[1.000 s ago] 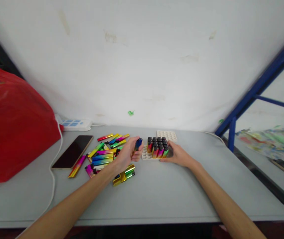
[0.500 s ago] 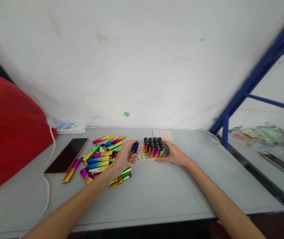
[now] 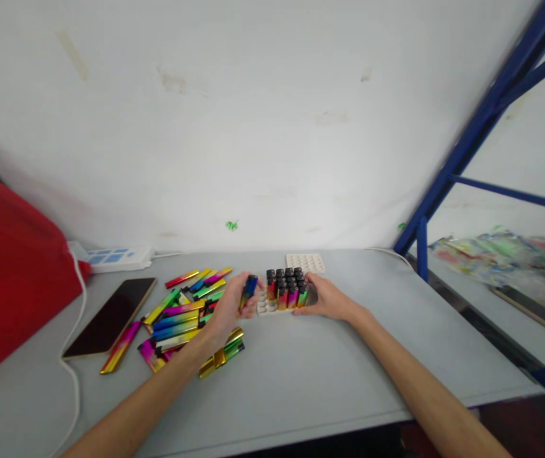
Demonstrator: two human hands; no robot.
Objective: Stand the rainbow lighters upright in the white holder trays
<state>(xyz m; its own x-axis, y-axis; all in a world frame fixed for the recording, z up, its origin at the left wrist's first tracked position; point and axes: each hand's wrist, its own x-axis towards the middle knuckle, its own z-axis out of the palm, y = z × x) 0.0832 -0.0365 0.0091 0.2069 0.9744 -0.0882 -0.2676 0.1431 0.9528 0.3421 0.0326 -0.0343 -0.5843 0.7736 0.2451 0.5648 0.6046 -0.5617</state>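
Over a grey table (image 3: 320, 375), the left hand (image 3: 229, 305) grips 1 blue lighter (image 3: 248, 290), the right hand (image 3: 327, 298) a tray (image 3: 263, 309) of upright lighters (image 3: 292, 298).

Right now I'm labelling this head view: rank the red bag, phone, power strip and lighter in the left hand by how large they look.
1. Red bag, even cut off by the frame
2. Phone
3. Power strip
4. Lighter in the left hand, partly covered
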